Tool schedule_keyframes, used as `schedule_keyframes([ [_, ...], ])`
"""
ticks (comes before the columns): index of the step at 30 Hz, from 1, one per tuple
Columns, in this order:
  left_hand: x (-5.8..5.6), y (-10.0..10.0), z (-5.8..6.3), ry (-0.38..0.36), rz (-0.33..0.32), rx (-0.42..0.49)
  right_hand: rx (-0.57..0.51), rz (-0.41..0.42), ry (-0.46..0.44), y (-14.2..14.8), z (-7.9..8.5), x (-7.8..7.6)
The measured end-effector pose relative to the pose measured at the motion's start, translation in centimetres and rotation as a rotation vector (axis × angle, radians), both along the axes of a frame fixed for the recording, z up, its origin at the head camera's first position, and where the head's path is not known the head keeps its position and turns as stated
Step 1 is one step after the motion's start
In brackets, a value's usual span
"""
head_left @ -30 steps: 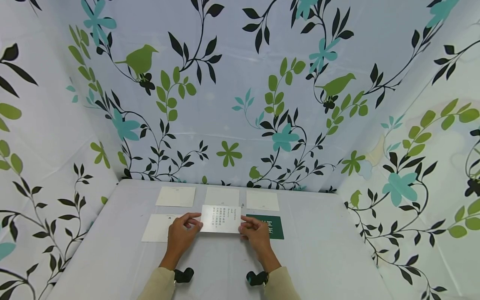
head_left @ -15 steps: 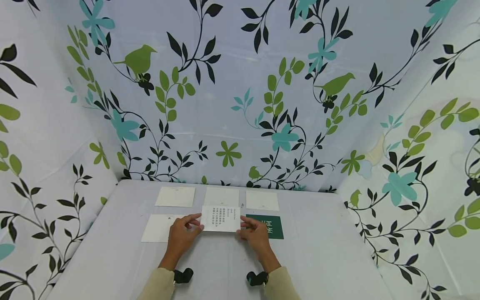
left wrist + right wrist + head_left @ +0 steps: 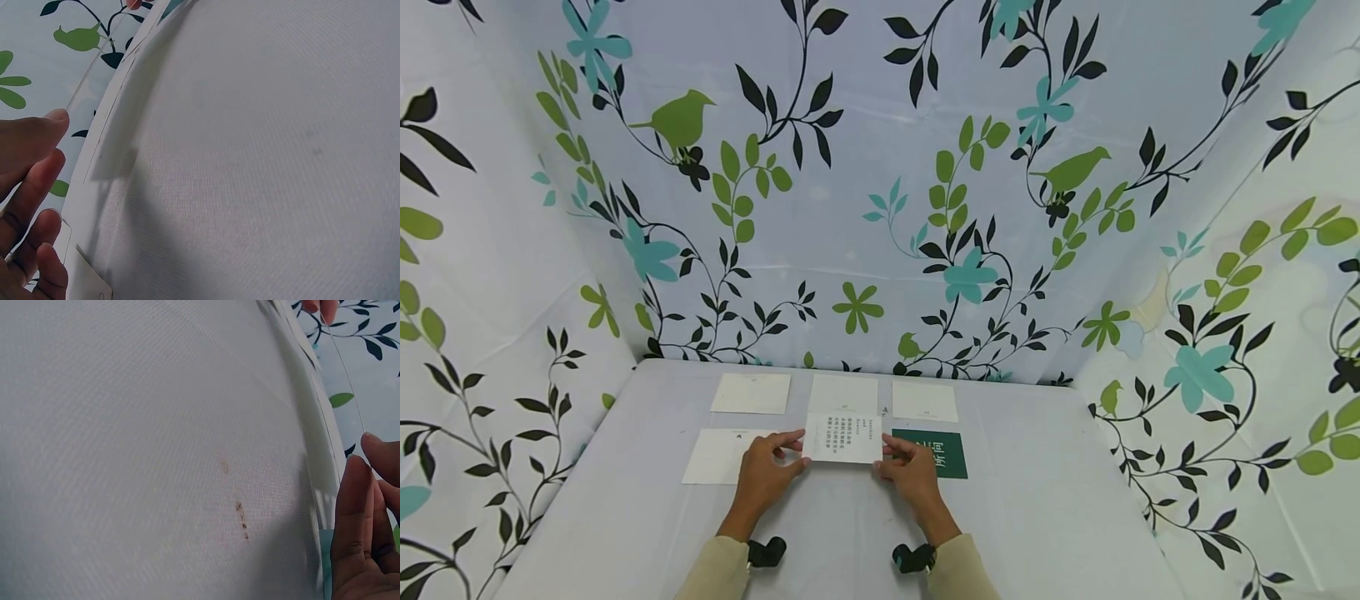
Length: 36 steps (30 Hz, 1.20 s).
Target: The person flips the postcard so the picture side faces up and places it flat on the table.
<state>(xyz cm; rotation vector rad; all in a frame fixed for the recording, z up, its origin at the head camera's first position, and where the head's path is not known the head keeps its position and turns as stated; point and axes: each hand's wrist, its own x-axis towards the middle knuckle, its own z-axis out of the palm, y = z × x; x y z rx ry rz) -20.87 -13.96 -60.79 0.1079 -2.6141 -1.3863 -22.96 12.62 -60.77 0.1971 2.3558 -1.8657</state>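
Note:
A white card [image 3: 844,438] with rows of printed dark characters is held up between both hands, above the table. My left hand [image 3: 765,475] pinches its left edge between thumb and fingers. The right edge is pinched by my right hand [image 3: 912,477]. Both wrist views show the card edge-on as a thin line, with the left thumb [image 3: 57,116] and the right thumb [image 3: 375,442] pressed at its ends. Behind the right hand lies a green card [image 3: 953,455] with white characters, partly covered. A cream card [image 3: 711,457] lies beside the left hand, its right part hidden.
Along the back of the white-covered table [image 3: 1037,517] lie three cream cards, a left one [image 3: 751,393], a middle one [image 3: 845,392] partly hidden by the held card, and a right one [image 3: 925,402]. Patterned curtains [image 3: 880,183] enclose the table at the back and sides.
The held card has tilted slightly and shifted a little; its glare has faded and the characters read darker. Both hands keep their pinch. The cards on the table have not moved.

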Motion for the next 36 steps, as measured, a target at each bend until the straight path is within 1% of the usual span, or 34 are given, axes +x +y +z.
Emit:
schedule_keyframes([
  [8, 0.01, -0.05, -0.06, -0.026, 0.002, -0.008, 0.004, -0.002, 0.008, -0.03, 0.03, 0.27],
  [20, 0.14, -0.08, -0.02, -0.024, 0.011, -0.059, 0.010, -0.019, -0.003, -0.35, -0.24, 0.26],
  [29, 0.00, -0.07, -0.48, -0.041, 0.016, -0.089, 0.012, -0.008, 0.007, -0.35, -0.46, 0.34],
  [36, 0.11, -0.09, -0.74, -0.041, 0.011, -0.114, 0.002, -0.004, -0.016, -0.41, -0.42, 0.52],
])
